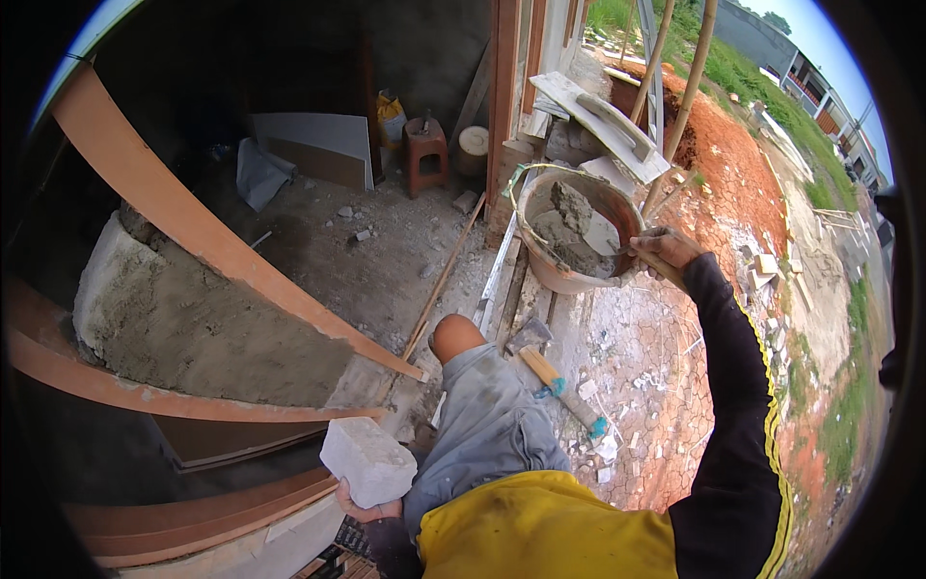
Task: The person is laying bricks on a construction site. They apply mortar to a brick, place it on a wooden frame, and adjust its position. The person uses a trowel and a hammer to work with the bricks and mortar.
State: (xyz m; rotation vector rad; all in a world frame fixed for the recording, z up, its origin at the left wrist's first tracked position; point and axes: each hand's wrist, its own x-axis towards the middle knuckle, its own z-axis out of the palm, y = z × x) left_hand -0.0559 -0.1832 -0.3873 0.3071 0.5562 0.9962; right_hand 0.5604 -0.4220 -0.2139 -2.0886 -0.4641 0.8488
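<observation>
My left hand (371, 509) is under a pale grey block (368, 459), its fingers wrapped round the lower side, beside my bent knee. Ahead on the right, my right hand (672, 247) is closed round the wooden handle of a trowel (604, 234). The trowel's blade lies inside a round bucket (569, 278), against wet grey mortar (571, 214). Part of the blade is hidden by mortar. To the left, a mortar-covered wall section (222, 333) fills the space between two orange-brown wooden frame pieces (217, 253).
A hammer-like tool (559, 386) with a wooden handle and teal wraps lies right of my leg. Behind the bucket rests a plastering float (608, 125) near bamboo poles (694, 77). Inside stand an orange stool (425, 159) and a yellow bag (390, 119). Rubble covers the ground at right.
</observation>
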